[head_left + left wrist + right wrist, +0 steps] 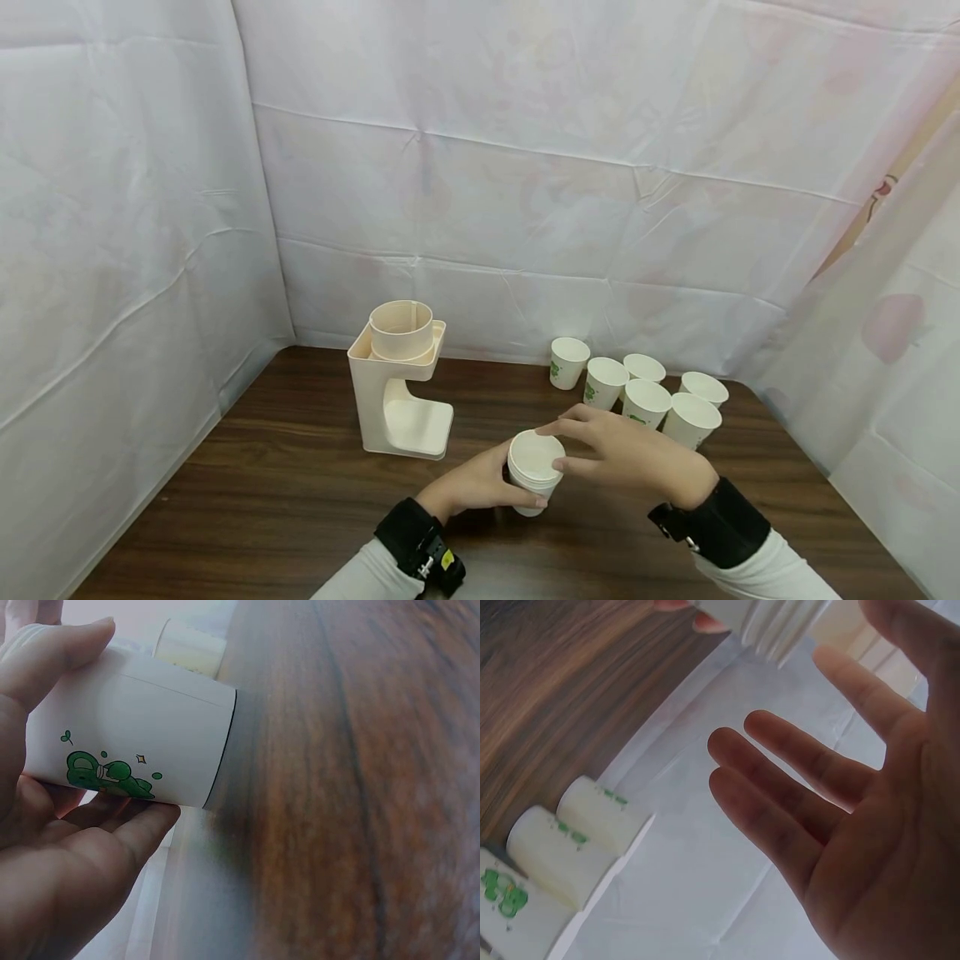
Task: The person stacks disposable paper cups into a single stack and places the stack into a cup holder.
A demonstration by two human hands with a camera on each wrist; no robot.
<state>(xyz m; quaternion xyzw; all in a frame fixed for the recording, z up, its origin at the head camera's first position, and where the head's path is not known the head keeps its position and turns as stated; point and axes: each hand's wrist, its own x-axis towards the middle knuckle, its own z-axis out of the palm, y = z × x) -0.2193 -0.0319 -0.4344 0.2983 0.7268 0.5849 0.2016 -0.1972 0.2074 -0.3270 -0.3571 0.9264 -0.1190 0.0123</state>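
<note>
Several nested white paper cups [535,468], rims layered at the top, sit in the grip of the left hand [476,485] over the front part of the bench [277,475]. The right hand [618,450] holds nothing, fingers extended, thumb and index finger at the rim; contact there is hard to make out. Handling the stack well would call for a steady, light left grip that spares the thin walls, and a pinch on the uppermost rim alone. The top cup shows a bare white inside. Six more paper cups [647,402] stand mouth up behind, rightward. Leftward, a cream C-shaped stand [371,408] carries a round sleeve [401,343], only its inner wall showing.
</note>
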